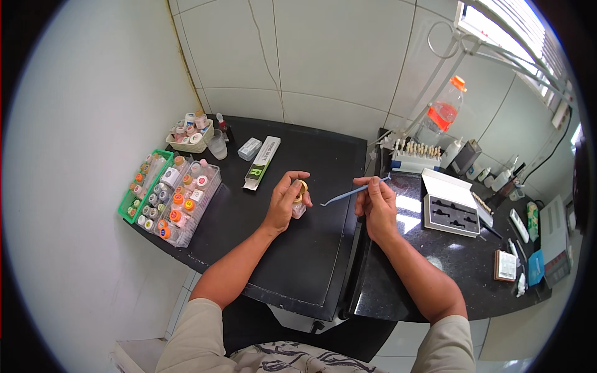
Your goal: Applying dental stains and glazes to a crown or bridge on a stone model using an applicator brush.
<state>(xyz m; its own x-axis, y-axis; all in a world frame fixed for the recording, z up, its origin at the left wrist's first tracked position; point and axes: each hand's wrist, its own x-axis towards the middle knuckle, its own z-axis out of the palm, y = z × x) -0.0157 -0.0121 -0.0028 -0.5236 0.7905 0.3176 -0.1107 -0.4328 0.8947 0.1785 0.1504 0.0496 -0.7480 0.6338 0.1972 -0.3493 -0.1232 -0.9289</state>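
Observation:
Above the black table, my left hand (281, 204) is closed around a small clear jar (299, 212) with a yellowish top. Fingers hide much of the jar, so I cannot tell whether its lid is on. My right hand (380, 210) pinches a slim blue double-ended spatula (342, 198). One end of that tool points left toward the jar without touching it; the other sticks out past my fingers on the right. Beyond my left hand lies a long white and green box (262, 163), beside a small clear case (250, 149).
At the left stand a clear bin (202, 214) and a green basket (166, 160), both full of small jars. A cream basket (199, 142) and plastic cup (217, 147) sit behind. On the right counter are a white case (454, 217), tooth shade samples (415, 159) and a bottle (443, 112).

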